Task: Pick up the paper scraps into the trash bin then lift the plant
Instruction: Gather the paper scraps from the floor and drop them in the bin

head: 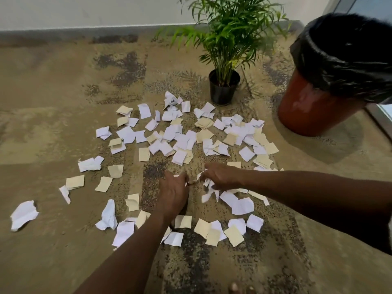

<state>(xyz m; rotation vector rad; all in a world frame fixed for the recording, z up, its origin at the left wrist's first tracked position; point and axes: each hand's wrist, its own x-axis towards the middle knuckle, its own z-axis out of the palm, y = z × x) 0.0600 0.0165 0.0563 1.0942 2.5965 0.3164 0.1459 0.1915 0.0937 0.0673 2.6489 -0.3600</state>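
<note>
Several white and cream paper scraps (182, 143) lie scattered over the patterned carpet. My right hand (220, 177) is closed around a bunch of crumpled white scraps near the middle of the floor. My left hand (172, 193) reaches in beside it, fingertips pinching a small scrap at the same spot. A green palm plant in a black pot (223, 88) stands upright behind the scraps. The red trash bin (314, 111), lined with a black bag, stands at the right.
A white wall with a grey skirting (84, 31) runs along the back. A window frame (379, 119) borders the floor at the far right behind the bin. Bare carpet (42, 102) stretches to the left.
</note>
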